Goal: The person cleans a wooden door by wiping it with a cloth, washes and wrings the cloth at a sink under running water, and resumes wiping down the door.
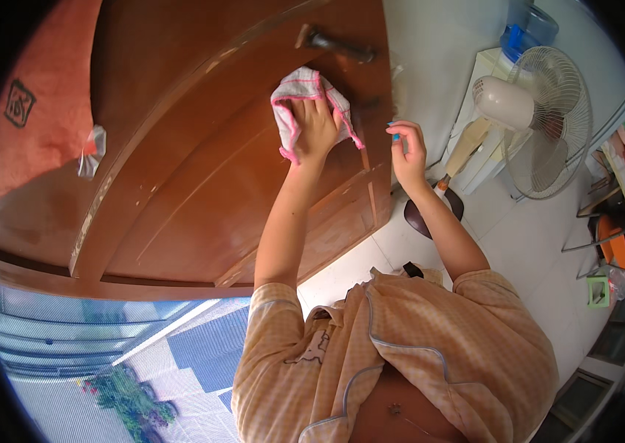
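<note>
My left hand presses a white cloth with pink edging against a brown wooden door. The cloth's folds cover my fingertips. Just above the cloth is the dark door handle, mounted on a plate. My right hand is raised beside the door's free edge, fingers loosely curled, a gap between thumb and fingers, and nothing in it. Whether its fingertips touch the door edge, I cannot tell.
A white pedestal fan stands to the right, near a white cabinet bearing a blue water bottle. Red paper hangs on the door's left part. An orange chair is far right. Plants show through mesh at lower left.
</note>
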### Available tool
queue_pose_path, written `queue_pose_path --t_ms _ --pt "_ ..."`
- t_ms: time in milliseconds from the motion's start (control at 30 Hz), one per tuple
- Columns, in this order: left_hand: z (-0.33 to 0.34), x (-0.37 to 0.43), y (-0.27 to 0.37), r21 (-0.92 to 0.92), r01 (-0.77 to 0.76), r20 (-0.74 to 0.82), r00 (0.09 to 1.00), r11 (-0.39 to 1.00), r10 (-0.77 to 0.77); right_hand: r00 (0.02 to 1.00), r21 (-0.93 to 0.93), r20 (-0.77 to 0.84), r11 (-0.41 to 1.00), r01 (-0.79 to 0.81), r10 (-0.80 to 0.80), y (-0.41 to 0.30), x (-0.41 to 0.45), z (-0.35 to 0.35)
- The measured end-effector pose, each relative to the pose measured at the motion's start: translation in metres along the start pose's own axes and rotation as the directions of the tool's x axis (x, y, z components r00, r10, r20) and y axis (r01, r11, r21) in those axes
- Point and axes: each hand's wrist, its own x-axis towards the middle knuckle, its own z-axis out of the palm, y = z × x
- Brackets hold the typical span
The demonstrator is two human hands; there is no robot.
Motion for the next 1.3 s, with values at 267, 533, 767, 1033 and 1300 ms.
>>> queue_pose_path --t_ms 267,533,767,1033,1300 --pt "0.027 0.022 0.028 -0.089 -0.071 0.231 0.969 0.993 0.09 0.994 0.082 0.07 0.993 -0.084 0.079 0.035 -0.007 -0.011" --pt "0.02 -0.063 0.007 -0.743 0.239 0.53 0.781 0.625 0.331 0.964 0.119 0.203 0.973 -0.198 0.172 0.054 -0.051 -0.007" --pt "-0.048 0.025 0.001 -0.192 -0.211 0.422 0.864 0.958 0.275 0.934 0.077 0.305 0.973 -0.219 0.187 0.063 -0.059 -0.004" --pt "-0.002 -0.02 -0.014 0.231 -0.232 0.214 0.959 0.945 0.184 0.921 0.115 0.314 0.954 -0.278 0.23 0.055 -0.054 0.004" --pt "-0.007 -0.027 0.009 -0.41 0.881 0.901 0.351 0.237 0.255 0.888 0.04 0.399 0.963 -0.265 0.228 0.073 -0.083 -0.004"
